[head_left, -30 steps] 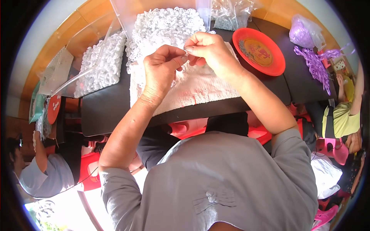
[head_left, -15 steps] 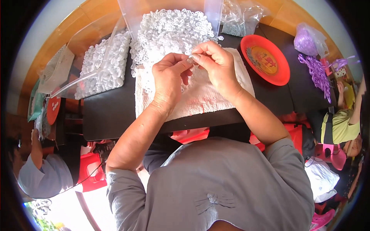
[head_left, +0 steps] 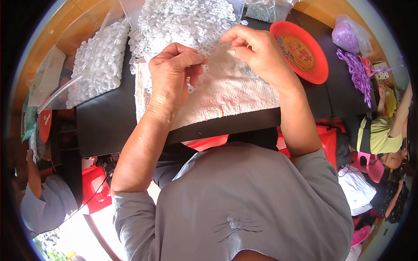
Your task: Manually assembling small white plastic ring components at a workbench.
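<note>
My left hand (head_left: 170, 78) is closed in a pinch above the left part of a pale cloth (head_left: 217, 106). A small white plastic piece with a hole (head_left: 205, 68) shows at its fingertips. To its right, my right hand (head_left: 263, 56) hovers over the cloth with thumb and forefinger apart; nothing shows between them. Beyond both hands a large heap of small white plastic pieces (head_left: 187, 21) spills from a clear bin onto the cloth. Some greyish small bits (head_left: 252, 73) lie on the cloth below my right hand, too fine to make out.
A red oval plate (head_left: 320, 65) is at the right, near purple strips (head_left: 355, 80) and a purple-filled bag (head_left: 346, 35). At the left stands a clear container of white pieces (head_left: 102, 61). A bag of grey bits (head_left: 265, 11) lies behind. Other people sit at both sides.
My hands were together at the fingertips and are now apart. The left has moved left and slightly down, the right a little to the right. The view has shifted slightly.
</note>
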`<state>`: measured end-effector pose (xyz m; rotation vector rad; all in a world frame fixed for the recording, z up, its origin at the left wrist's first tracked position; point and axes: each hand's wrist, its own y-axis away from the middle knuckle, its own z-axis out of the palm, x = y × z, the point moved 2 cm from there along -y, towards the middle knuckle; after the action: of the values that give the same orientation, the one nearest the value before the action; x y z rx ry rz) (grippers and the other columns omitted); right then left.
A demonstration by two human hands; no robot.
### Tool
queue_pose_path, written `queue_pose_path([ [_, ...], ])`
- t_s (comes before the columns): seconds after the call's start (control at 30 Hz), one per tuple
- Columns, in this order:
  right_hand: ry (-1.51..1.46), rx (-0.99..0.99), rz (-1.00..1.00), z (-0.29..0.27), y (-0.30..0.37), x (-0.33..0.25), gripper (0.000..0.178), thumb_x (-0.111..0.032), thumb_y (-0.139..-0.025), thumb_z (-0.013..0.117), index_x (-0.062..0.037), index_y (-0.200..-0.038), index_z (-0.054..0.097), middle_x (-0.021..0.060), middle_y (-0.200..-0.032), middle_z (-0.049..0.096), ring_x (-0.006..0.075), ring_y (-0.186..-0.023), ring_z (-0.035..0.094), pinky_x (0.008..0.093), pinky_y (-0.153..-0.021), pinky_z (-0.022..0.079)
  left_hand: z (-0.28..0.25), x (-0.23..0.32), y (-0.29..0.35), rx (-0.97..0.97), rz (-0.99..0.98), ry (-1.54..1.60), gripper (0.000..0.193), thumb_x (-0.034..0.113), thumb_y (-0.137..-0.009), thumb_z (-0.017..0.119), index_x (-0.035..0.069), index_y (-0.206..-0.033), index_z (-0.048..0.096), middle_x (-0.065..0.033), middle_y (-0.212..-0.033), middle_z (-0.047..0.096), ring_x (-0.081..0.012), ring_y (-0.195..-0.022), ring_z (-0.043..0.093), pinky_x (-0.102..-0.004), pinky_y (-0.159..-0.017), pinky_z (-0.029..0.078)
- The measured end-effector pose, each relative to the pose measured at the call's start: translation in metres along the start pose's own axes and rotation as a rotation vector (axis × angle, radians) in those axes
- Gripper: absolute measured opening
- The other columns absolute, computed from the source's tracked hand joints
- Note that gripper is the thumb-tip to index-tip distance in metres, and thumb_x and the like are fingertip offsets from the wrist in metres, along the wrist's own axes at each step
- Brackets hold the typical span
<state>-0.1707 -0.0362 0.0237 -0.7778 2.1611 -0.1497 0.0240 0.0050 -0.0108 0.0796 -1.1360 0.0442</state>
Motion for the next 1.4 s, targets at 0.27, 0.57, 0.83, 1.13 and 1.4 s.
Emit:
queue_pose_path([
  [0.27,0.231,0.000,-0.089,0.005,0.004,-0.002,0.011,-0.005,-0.081,0.061,-0.0025,-0.091,0.061,0.0069,-0.079,0.063,0.0164,-0.066,0.057,0.0299,-0.062,0.044,0.001,0.005,0.002,-0.057,0.032,-0.101,0.005,0.000,-0.080,0.064,-0.001,-0.082,0.060,-0.0150,-0.076,0.065,-0.0148,-0.053,0.055,-0.0255,-0.047,0.041],
  [0.57,0.572,-0.098,-0.171,0.003,0.004,0.006,0.012,-0.002,-0.077,0.058,-0.0066,-0.087,0.063,0.0085,-0.086,0.061,0.0307,-0.079,0.061,0.0415,-0.069,0.048,-0.001,0.005,0.003,-0.020,-0.018,0.026,0.006,0.002,-0.080,0.063,-0.002,-0.083,0.059,-0.0146,-0.078,0.065,-0.0155,-0.055,0.055,-0.0254,-0.048,0.040],
  [0.83,0.564,-0.176,-0.341,0.004,0.009,0.026,0.018,-0.003,-0.075,0.063,-0.0127,-0.089,0.069,0.0055,-0.083,0.057,0.0280,-0.088,0.059,0.0405,-0.074,0.048,0.002,0.004,0.002,-0.041,0.031,0.041,0.006,-0.003,-0.078,0.063,-0.001,-0.075,0.058,-0.0144,-0.070,0.065,-0.0133,-0.047,0.052,-0.0242,-0.041,0.037],
  [1.13,0.529,-0.167,-0.365,0.007,0.009,0.032,0.013,-0.006,-0.075,0.065,-0.0092,-0.087,0.067,0.0060,-0.083,0.058,0.0294,-0.090,0.058,0.0408,-0.075,0.047,0.004,0.000,0.002,-0.036,0.040,0.063,0.010,-0.007,-0.077,0.064,-0.004,-0.087,0.062,-0.0129,-0.072,0.065,-0.0130,-0.050,0.053,-0.0243,-0.042,0.039],
  [1.4,-0.088,-0.091,0.013,0.006,0.006,0.005,0.006,-0.002,-0.083,0.060,-0.0025,-0.089,0.059,0.0049,-0.079,0.058,0.0103,-0.073,0.053,0.0255,-0.066,0.043,0.003,-0.001,0.002,-0.124,-0.030,-0.013,0.018,-0.002,-0.086,0.060,-0.006,-0.103,0.063,-0.0103,-0.086,0.065,-0.0137,-0.065,0.059,-0.0265,-0.055,0.046],
])
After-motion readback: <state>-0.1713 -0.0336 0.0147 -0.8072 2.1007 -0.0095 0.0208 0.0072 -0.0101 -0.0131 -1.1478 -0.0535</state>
